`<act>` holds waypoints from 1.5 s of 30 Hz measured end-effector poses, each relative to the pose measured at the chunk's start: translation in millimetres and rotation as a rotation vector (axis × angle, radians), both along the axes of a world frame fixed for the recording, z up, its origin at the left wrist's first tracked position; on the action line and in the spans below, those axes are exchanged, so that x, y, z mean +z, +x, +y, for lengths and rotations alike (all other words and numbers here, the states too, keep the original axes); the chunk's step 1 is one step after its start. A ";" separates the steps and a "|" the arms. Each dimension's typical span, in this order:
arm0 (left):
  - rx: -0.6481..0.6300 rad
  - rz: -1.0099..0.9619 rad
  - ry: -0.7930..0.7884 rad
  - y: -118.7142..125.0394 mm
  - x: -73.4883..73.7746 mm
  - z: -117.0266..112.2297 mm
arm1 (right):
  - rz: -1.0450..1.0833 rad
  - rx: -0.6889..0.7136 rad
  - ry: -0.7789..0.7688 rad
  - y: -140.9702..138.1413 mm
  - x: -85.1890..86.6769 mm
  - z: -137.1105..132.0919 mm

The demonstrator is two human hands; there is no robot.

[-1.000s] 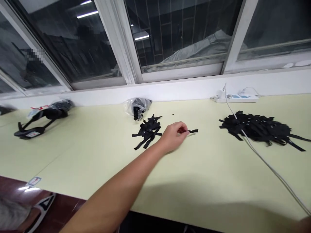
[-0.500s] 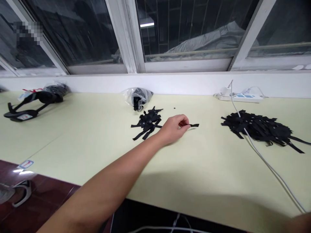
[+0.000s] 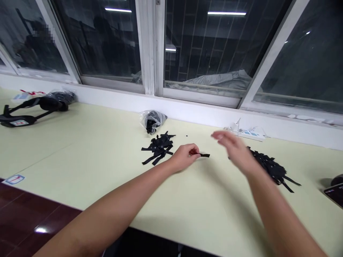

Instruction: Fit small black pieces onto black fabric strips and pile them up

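My left hand (image 3: 185, 157) is closed, pinching a short black fabric strap (image 3: 205, 155) just over the table; the strap's free end sticks out to the right. Left of that hand lies a small loose pile of black straps (image 3: 160, 146), some with a small round piece on them. My right hand (image 3: 234, 150) is raised above the table, blurred by motion, its fingers stretched toward the left and nothing visible in them. Partly behind my right wrist is a bigger heap of black straps (image 3: 270, 166).
A clear plastic bag (image 3: 153, 121) with black pieces stands by the wall. A tiny dark piece (image 3: 187, 135) lies near it. Further right is a white power strip (image 3: 250, 134). A black headset-like device (image 3: 21, 119) rests at far left, a dark device (image 3: 334, 192) at the right edge.
My right hand has come in from the lower right corner to above the table near the larger heap. My left hand still pinches the strap. The camera view has shifted.
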State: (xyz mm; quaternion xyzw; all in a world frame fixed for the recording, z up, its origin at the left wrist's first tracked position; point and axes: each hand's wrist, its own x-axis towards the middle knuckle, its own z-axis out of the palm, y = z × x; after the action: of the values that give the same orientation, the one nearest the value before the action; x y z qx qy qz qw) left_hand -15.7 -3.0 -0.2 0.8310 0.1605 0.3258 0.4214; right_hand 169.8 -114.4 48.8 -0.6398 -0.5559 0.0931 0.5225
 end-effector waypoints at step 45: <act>0.073 -0.138 -0.229 8.8 -10.4 12.1 | 0.267 -0.539 -0.045 97.5 -18.2 -45.2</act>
State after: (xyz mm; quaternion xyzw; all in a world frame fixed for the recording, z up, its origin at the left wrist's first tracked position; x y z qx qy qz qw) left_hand -7.0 9.1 -10.6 0.7468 0.1974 0.3766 0.5114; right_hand 267.4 -159.6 30.6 -0.7577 -0.2901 0.0467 0.5827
